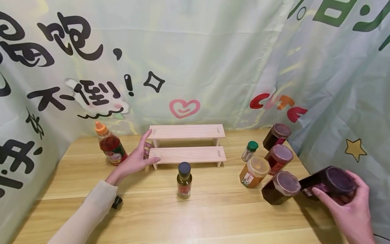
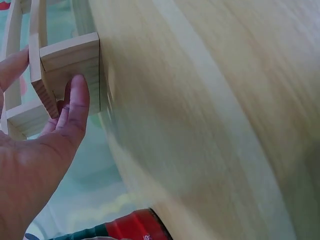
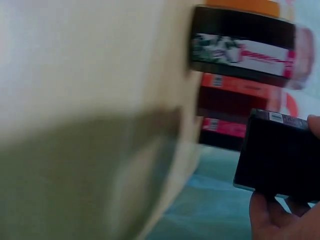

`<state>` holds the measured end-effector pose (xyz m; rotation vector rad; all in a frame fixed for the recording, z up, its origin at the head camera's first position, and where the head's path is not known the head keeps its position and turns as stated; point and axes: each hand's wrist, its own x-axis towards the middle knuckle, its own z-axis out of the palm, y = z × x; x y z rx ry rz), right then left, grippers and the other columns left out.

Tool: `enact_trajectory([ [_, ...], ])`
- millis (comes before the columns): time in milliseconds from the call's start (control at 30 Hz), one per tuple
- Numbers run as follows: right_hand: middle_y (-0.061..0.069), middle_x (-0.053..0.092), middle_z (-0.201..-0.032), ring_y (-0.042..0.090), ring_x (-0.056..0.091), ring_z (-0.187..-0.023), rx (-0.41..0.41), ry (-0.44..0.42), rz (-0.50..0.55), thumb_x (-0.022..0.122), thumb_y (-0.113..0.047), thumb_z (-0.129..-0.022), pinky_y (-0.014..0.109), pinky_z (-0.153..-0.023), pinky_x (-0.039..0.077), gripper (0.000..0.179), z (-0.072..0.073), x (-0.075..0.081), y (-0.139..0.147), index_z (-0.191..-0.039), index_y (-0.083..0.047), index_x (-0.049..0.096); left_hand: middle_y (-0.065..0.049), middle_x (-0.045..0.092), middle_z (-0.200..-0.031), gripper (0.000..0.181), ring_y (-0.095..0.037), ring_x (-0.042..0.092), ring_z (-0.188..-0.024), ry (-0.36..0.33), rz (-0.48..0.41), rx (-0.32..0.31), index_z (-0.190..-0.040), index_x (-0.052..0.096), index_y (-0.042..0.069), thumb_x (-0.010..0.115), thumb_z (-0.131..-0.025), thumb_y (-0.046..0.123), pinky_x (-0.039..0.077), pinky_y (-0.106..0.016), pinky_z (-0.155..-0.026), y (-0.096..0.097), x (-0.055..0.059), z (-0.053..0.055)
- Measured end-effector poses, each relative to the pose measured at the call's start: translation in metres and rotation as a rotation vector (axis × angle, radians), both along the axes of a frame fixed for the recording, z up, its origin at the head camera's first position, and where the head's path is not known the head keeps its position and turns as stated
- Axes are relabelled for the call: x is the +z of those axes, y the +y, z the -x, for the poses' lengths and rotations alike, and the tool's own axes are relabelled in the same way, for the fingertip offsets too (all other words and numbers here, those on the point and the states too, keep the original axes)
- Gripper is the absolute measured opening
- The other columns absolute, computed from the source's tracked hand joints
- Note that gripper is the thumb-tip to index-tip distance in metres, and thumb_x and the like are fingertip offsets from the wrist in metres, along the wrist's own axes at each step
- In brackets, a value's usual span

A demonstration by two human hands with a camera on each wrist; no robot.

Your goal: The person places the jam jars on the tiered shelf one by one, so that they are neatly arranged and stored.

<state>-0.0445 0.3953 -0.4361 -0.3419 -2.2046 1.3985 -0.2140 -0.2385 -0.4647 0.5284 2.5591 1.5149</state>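
Observation:
My left hand (image 1: 137, 159) grips the left end of a two-tier pale wooden rack (image 1: 187, 155); the thumb lies by the lower shelf and a finger reaches the upper one. In the left wrist view, fingertips (image 2: 79, 92) touch the rack's end near its leg. My right hand (image 1: 353, 206) holds a dark jar (image 1: 327, 184), tilted, off the table's right edge, with thumb and fingers around its sides. In the right wrist view its dark base (image 3: 277, 155) faces the camera. Close beside it stands another dark jar (image 1: 280, 189) with a pinkish lid.
Behind stand two more dark jars (image 1: 278, 159) (image 1: 275, 137), an amber jar (image 1: 254, 173) and a green-capped shaker (image 1: 250, 150). A small dark-capped bottle (image 1: 184, 184) stands before the rack. An orange-capped sauce bottle (image 1: 112, 147) is at left. Printed curtains (image 1: 213, 67) enclose the table (image 1: 213, 220).

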Motion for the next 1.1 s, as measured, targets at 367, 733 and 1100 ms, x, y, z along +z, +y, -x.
enact_trajectory([
  [367, -0.006, 0.063, -0.128, -0.006, 0.070, -0.095, 0.079, 0.134, 0.059, 0.077, 0.029, -0.082, 0.008, -0.078, 0.052, 0.096, 0.012, 0.053, 0.005, -0.158, -0.019, 0.043, -0.025, 0.059, -0.135, 0.121, -0.029, 0.063, -0.094, 0.076, 0.144, 0.010, -0.176, 0.000, 0.032, 0.090, -0.095, 0.033, 0.054, -0.044, -0.077, 0.003, 0.006, 0.002],
  [733, -0.003, 0.061, -0.134, -0.002, 0.068, -0.101, 0.266, 0.133, 0.049, 0.080, 0.026, -0.082, 0.008, -0.080, 0.052, 0.100, 0.033, 0.089, -0.011, -0.162, -0.018, 0.040, -0.019, 0.063, -0.123, 0.123, -0.027, 0.062, -0.092, 0.097, 0.225, 0.022, -0.176, -0.001, 0.034, 0.090, -0.093, 0.042, 0.052, -0.044, -0.077, 0.003, 0.006, 0.005],
  [1100, 0.002, 0.055, -0.142, 0.008, 0.065, -0.109, 0.394, 0.087, 0.020, 0.083, 0.016, -0.088, 0.011, -0.083, 0.053, 0.098, 0.060, 0.101, -0.051, -0.165, -0.022, 0.036, -0.015, 0.064, -0.117, 0.122, -0.025, 0.059, -0.090, 0.100, 0.213, 0.022, -0.175, 0.000, 0.032, 0.091, -0.093, 0.039, 0.049, -0.043, -0.075, 0.002, 0.001, 0.007],
])
